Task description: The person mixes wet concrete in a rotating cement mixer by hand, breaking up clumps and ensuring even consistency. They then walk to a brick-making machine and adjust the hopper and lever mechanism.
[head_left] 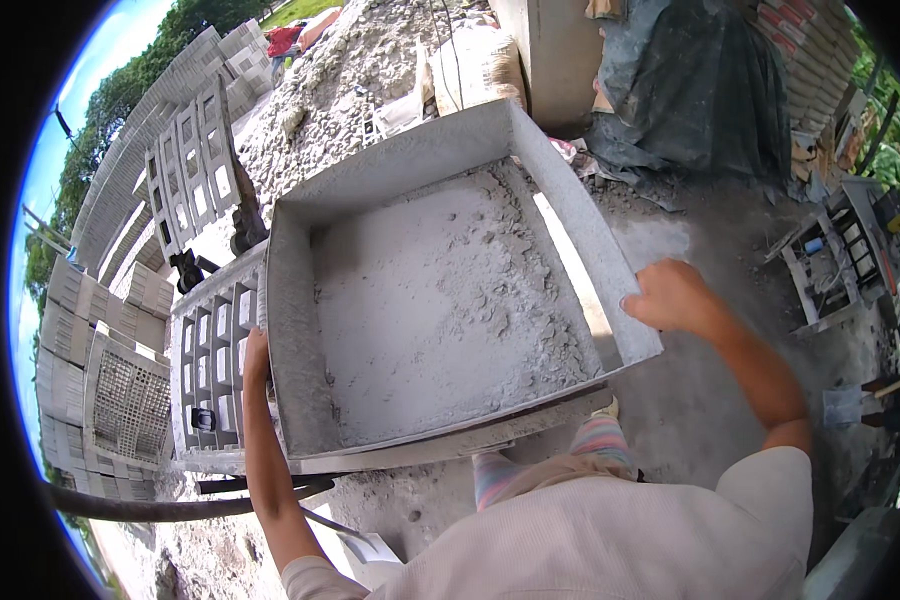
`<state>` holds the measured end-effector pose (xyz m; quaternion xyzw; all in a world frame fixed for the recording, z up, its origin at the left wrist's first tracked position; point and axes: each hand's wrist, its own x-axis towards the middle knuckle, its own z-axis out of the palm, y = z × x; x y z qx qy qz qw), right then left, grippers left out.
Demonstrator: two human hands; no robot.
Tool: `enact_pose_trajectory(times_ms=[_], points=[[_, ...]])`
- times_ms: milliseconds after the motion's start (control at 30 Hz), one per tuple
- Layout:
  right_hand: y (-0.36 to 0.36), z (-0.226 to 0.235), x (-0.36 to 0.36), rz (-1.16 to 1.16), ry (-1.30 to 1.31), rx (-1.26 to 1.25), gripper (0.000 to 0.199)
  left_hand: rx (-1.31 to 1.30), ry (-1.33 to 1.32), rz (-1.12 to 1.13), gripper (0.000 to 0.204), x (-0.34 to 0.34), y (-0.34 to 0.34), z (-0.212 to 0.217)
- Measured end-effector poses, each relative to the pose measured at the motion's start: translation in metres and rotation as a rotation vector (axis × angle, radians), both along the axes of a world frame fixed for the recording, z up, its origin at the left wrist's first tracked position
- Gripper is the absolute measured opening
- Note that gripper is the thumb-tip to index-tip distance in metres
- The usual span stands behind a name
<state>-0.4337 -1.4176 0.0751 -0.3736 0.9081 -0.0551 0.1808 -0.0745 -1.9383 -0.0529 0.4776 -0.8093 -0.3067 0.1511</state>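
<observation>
In the head view, the metal frame [290,300] sits between your hands, grey mix [510,290] inside it. Your right hand [667,296] grips its right wall, fingers curled round. Your left hand [256,356] is at its left wall, finger closure unclear. Just left of the frame lies a block mould [207,360].

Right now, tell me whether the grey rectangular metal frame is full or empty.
Partly filled: the frame holds crumbly grey mix toward its right side; its walls rise higher.
</observation>
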Motion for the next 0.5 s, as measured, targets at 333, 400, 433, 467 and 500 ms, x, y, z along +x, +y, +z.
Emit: enact_pose_trajectory(times_ms=[333,400,433,467,500], points=[[0.036,0.0,-0.075,0.113,-0.291,-0.001,0.046,0.195,-0.129,0.153,0.066,-0.028,0.044,0.013],[0.05,-0.038,-0.097,-0.096,-0.743,-0.523,0.061,0.251,-0.12,0.192,0.068,-0.038,0.053,0.025],[0.049,-0.059,-0.098,-0.076,-0.753,-0.509,0.061,0.286,-0.115,0.21,0.068,-0.044,0.058,0.027],[0.052,-0.084,-0.094,-0.193,-0.782,-0.632,0.056,0.326,-0.107,0.231,0.069,-0.048,0.061,0.032],[0.057,-0.108,-0.089,-0.323,-0.801,-0.75,0.051,0.37,-0.097,0.241,0.07,-0.058,0.065,0.034]])
